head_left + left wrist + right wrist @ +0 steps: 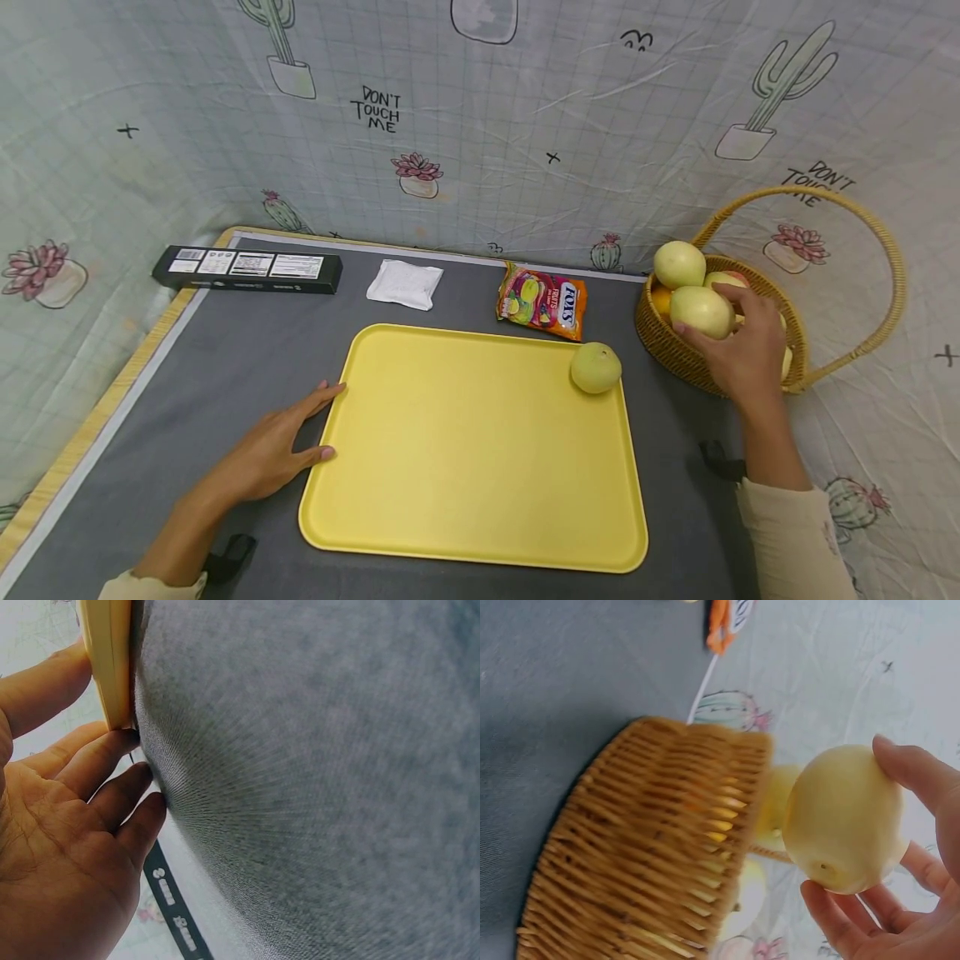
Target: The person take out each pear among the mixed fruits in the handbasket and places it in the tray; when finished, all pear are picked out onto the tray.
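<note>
Item 1, far left: a long black box (247, 270) is lying along the back-left edge of the grey table (225, 367), label side up.

Item 2: my left hand (277, 450) is resting flat on the table, fingers straight and relaxed, gripping nothing; my fingertips (124, 742) are touching the left rim of the yellow tray (480, 450).

Item 3: a white packet (405, 284) is lying behind the tray, well apart from it.

Item 4: the tray is sitting at the middle of the table, and one pale green fruit (596, 367) is resting in its back-right corner.

Item 5: an orange candy bag (542, 302) is lying just behind that corner, close to the fruit.

Item 6, right: a wicker basket (675, 346) with a tall hoop handle is standing beside the tray, holding several pale fruits and something orange below them.

Item 7: my right hand (738, 346) is curling around a pale yellow-green fruit (845, 819), thumb above and fingers beneath, holding it over the basket's rim.
</note>
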`<act>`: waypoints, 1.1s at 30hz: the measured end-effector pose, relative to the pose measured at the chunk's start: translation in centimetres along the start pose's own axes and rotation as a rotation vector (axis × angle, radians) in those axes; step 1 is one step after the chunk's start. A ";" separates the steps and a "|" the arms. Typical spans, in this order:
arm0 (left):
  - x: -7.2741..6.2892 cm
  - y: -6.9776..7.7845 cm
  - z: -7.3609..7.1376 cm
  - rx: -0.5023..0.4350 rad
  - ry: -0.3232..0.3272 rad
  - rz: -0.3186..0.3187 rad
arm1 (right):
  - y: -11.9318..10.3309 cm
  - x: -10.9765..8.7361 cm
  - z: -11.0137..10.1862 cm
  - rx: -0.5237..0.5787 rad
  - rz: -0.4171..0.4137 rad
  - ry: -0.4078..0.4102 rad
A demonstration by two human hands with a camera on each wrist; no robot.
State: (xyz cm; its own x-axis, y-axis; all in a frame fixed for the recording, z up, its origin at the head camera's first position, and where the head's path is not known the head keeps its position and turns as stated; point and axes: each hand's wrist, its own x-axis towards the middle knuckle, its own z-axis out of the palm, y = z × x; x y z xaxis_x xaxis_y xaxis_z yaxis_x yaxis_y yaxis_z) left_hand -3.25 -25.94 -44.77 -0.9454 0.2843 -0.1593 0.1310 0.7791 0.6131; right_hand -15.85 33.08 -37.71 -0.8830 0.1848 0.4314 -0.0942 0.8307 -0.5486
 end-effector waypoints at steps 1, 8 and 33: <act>0.0 0.0 0.0 0.000 -0.003 -0.004 | -0.3 -0.1 -0.1 0.003 -0.011 0.010; 0.0 0.1 -0.1 0.003 -0.003 -0.006 | -2.5 -1.1 -0.6 0.049 -0.047 0.024; 0.0 -0.2 -0.1 -0.004 -0.011 -0.013 | -8.6 -4.2 1.4 0.156 -0.196 -0.174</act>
State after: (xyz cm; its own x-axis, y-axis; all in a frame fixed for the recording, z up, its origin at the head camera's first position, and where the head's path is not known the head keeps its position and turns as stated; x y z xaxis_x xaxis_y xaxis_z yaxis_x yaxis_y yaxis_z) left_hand -3.33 -26.11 -44.83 -0.9437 0.2801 -0.1761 0.1173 0.7808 0.6137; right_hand -11.95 24.46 -35.78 -0.9053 -0.0751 0.4180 -0.3283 0.7482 -0.5765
